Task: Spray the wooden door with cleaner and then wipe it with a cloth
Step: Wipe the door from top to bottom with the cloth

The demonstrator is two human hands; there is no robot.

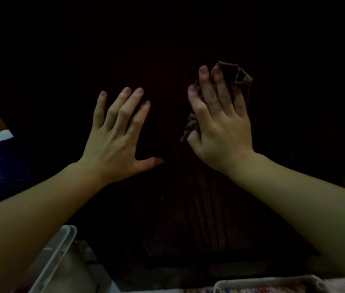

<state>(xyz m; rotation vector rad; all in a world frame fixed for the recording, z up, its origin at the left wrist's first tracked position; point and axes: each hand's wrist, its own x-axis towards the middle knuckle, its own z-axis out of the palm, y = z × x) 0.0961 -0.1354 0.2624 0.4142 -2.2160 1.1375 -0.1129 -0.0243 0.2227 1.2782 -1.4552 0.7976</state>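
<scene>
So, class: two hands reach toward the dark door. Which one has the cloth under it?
The right hand: its fingers press a brown cloth against the wooden door. The left hand is spread, with nothing under it.

Darkness swallows most of the wooden door (188, 208); its edges cannot be made out. The right hand (220, 125) covers most of the cloth (242, 78). The bottom edge cuts off two pale bins (57, 261), contents unclear.

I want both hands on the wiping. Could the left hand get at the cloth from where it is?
Probably yes. The left hand is spread open beside the right hand, which presses the cloth to the door; nothing lies between them.
</scene>
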